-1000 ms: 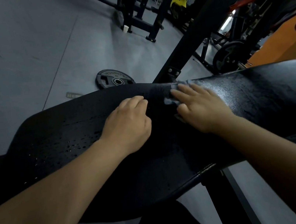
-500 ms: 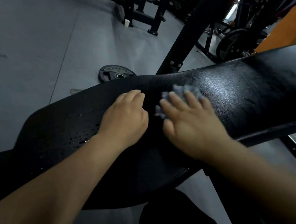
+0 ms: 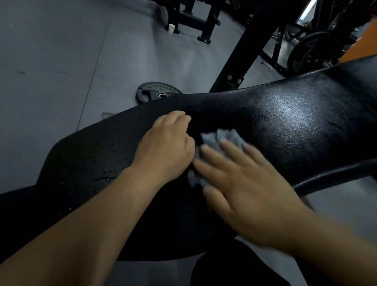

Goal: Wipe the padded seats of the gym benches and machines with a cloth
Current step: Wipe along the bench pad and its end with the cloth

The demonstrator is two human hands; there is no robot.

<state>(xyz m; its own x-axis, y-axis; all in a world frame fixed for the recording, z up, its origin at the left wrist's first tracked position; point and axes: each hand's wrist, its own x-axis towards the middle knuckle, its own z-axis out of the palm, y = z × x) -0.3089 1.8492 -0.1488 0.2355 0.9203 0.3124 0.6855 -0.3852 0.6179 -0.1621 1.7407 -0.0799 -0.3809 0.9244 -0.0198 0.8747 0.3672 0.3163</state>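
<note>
Nearest, the right hand (image 3: 245, 183) lies fingers spread and flat, pressing the grey cloth (image 3: 228, 136) onto the padded seat (image 3: 302, 119). Just beside it and a little farther, the left hand (image 3: 166, 148) rests on the seat, loosely curled, holding nothing visible. The seat's long axis runs left to right across both hands. Water droplets (image 3: 111, 175) sit leftward, past the left hand, so the next stroke probably goes that way. A weight plate (image 3: 157, 92) lies on the floor beyond.
</note>
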